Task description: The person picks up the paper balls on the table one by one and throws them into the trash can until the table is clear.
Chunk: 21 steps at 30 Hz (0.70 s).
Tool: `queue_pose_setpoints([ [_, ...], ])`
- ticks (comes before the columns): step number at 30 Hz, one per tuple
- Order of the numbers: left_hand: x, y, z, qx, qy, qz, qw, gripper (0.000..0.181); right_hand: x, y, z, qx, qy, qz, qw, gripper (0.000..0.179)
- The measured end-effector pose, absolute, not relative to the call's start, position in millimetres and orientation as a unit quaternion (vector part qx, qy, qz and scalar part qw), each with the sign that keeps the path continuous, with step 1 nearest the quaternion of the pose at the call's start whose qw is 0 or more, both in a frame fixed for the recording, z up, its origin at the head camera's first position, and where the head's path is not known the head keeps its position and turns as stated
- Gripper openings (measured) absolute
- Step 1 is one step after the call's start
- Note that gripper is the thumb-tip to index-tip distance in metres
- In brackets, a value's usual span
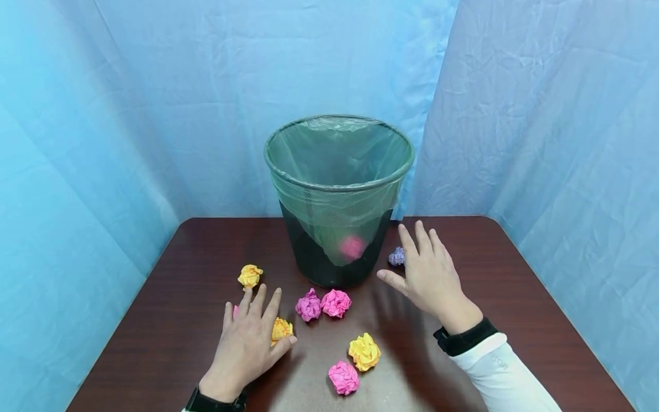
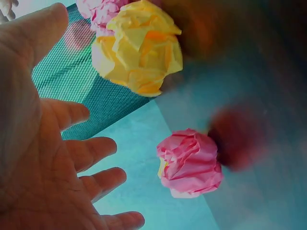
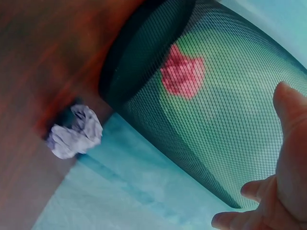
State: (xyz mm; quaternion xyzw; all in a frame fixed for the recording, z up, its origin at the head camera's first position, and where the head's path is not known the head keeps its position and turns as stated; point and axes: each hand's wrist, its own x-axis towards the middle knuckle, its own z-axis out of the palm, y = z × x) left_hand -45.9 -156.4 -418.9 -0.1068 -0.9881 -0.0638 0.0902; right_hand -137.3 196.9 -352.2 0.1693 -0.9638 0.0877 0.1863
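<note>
Fingers spread, my left hand (image 1: 247,340) hovers over a crumpled yellow paper ball (image 1: 281,329) and a mostly hidden pink paper ball (image 1: 235,312). In the left wrist view the yellow ball (image 2: 139,50) and pink ball (image 2: 189,163) sit apart from the palm. My right hand (image 1: 429,277) is held out, fingers extended, beside a lavender paper ball (image 1: 396,256), which it partly covers. The right wrist view shows that lavender ball (image 3: 76,132) away from the fingers. Between and beyond the hands stands a mesh wastebasket (image 1: 293,229) with a clear liner; a pink ball (image 1: 352,247) shows inside.
In front of the basket lie a purple ball (image 1: 309,305) and a pink ball (image 1: 336,303). Nearer are another yellow ball (image 1: 364,352) and pink ball (image 1: 343,377). One more yellow ball (image 1: 250,276) is beyond the left fingertips. Blue cloth (image 1: 154,86) hangs around the dark table (image 1: 515,320).
</note>
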Motion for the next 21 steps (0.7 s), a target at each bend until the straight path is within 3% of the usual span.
queue_pose_setpoints([
  [21,-42,-149,-432,-0.128,-0.988,-0.080,0.024,0.097,-126,184,-388,0.155,-0.977,0.084,0.120,0.103],
])
